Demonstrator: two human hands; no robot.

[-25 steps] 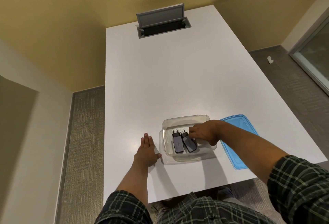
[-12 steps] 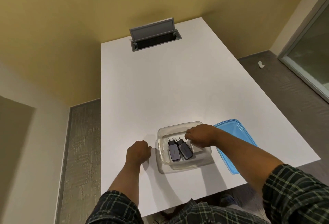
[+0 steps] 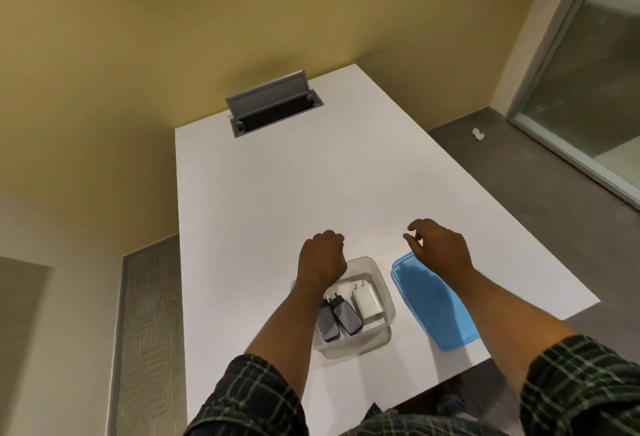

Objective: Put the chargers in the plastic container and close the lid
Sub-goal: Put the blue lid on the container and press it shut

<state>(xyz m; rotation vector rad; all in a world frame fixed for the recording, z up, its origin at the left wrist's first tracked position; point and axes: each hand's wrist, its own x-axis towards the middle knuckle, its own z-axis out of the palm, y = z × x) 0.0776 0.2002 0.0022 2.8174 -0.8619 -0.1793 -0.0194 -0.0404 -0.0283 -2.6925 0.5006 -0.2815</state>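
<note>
A clear plastic container sits on the white table near its front edge. Inside lie two dark chargers side by side and a white charger to their right. The blue lid lies flat on the table just right of the container. My left hand is a closed fist raised over the container's far left corner, holding nothing. My right hand hovers above the lid's far end with fingers loosely curled and apart, holding nothing.
The white table has an open grey cable hatch at its far end. Yellow walls stand behind, a glass door at right, and grey carpet with a white scrap on the floor.
My right hand left the container and rose to the right, above the lid, uncovering the white charger. My left fist lifted over the container's corner. The camera tilted upward.
</note>
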